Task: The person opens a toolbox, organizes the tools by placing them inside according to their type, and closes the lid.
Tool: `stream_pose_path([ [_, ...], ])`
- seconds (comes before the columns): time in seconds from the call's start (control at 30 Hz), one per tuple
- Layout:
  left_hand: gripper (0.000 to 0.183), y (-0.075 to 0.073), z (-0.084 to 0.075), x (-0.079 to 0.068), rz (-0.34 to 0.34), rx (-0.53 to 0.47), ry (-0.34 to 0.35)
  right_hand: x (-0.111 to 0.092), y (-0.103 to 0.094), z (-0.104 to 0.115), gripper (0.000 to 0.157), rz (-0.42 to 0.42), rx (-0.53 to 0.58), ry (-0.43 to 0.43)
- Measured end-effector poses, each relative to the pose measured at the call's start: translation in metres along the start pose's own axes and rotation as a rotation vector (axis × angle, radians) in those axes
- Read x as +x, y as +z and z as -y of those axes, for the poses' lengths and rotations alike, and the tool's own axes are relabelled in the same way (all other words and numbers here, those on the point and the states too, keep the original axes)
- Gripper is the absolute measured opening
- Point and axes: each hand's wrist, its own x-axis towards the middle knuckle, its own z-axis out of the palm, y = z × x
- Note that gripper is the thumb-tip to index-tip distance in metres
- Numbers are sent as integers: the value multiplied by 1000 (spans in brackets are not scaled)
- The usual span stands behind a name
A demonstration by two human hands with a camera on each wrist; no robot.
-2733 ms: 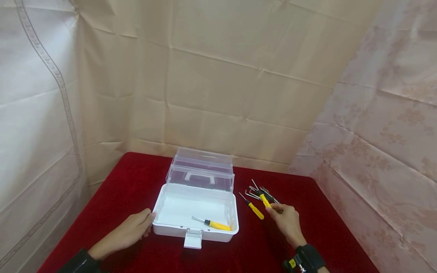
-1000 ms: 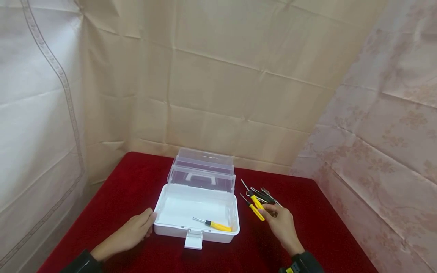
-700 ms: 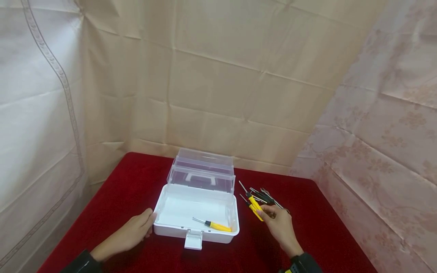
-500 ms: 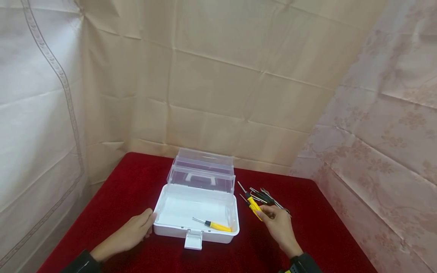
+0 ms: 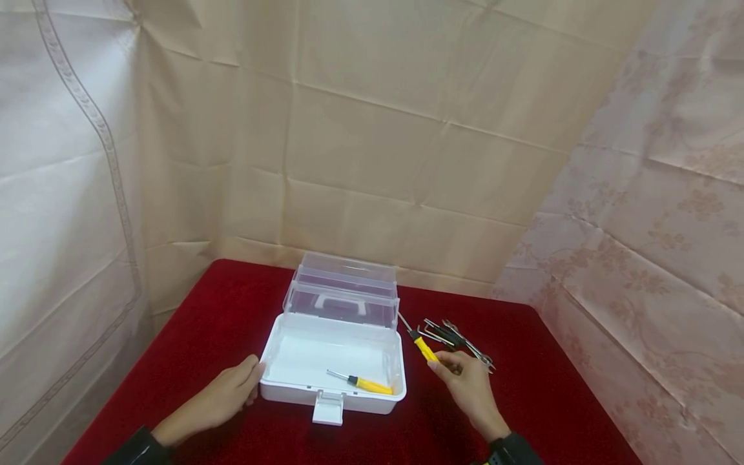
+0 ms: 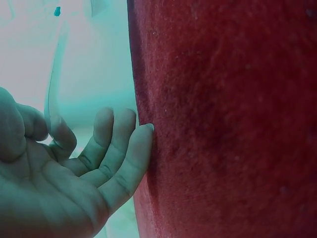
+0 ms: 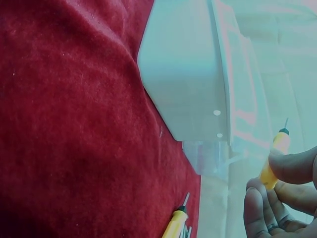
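Right hand (image 5: 469,386): I pinched the yellow handle of the raised screwdriver (image 5: 426,347) between thumb and fingers, so that grip was narrow and full.
Raised screwdriver: it was up off the red cloth (image 5: 232,310), just right of the white box (image 5: 290,392), its shaft slanting away from me toward the lid.
Left hand (image 5: 232,387): my thumb and index finger pinched the box's left wall near the front corner, the other fingers spread loosely outside.
White box: it stood open, with its clear lid (image 5: 343,307) tipped back and its latch (image 5: 329,408) hanging in front.
Boxed screwdriver (image 5: 372,386): it lay inside by the front wall, handle to the right.
Loose screwdriver (image 7: 174,225): the right wrist view showed it on the cloth.
Metal tools (image 5: 473,347): they lay in a pile beyond my right hand.
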Motion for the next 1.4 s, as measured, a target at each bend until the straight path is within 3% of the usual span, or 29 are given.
stream_pose_path([
  [0.4, 24, -1, 0, 1, 8, -11, -7, -4, 8, 9, 27, 37, -24, 27],
  [1.4, 27, 0, 4, 1, 1, -13, 17, -14, 24, 20, 18, 106, 5, -131],
])
